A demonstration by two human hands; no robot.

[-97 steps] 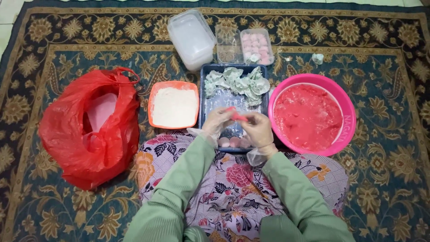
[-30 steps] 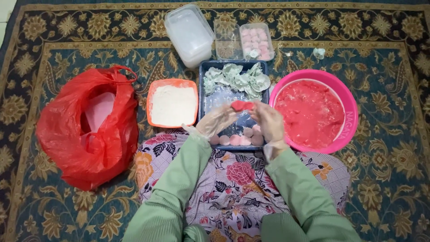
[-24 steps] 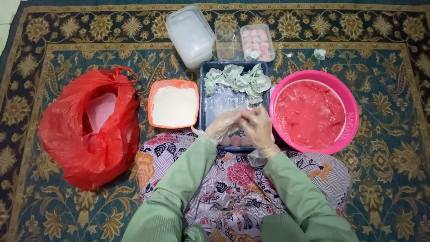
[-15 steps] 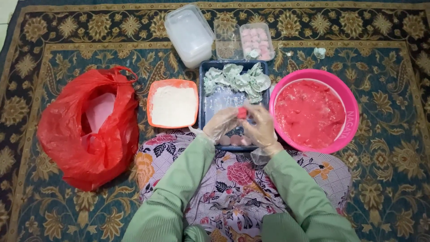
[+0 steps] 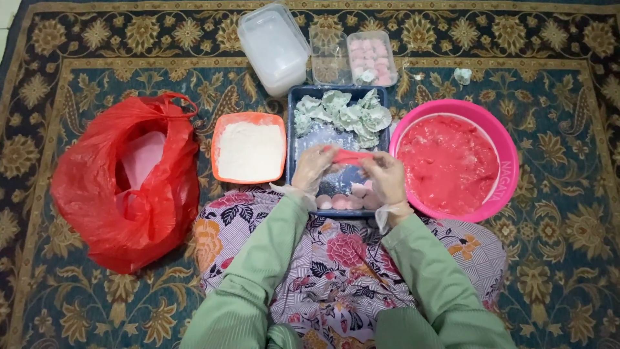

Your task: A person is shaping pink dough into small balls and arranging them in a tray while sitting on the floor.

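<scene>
two hands, both mine, meet over the blue tray (image 5: 292, 129) in front of my lap. seen from the head camera, my left hand (image 5: 314, 169) and my right hand (image 5: 386, 181) wear thin clear gloves, and between them they pinch a flattened piece of red dough (image 5: 349, 157), each set of fingers closed on one end of it. the dough hangs just above the floured middle of the tray, not touching it. at the far end of the tray lies a heap of pale green paper cups (image 5: 342, 115); at the near end, partly hidden by my hands, sits a row of pink dough balls (image 5: 342, 201). just right of the tray stands a pink basin (image 5: 504, 168) full of red dough. just left of it is an orange tub (image 5: 248, 118) of white flour, and further left a red plastic bag (image 5: 123, 194) lies open on the carpet (image 5: 568, 271). beyond the tray sit a white lidded box (image 5: 271, 45) and a clear box (image 5: 371, 58) holding more pink balls. my green sleeves (image 5: 258, 271) rest over my flowered skirt (image 5: 336, 271).
</scene>
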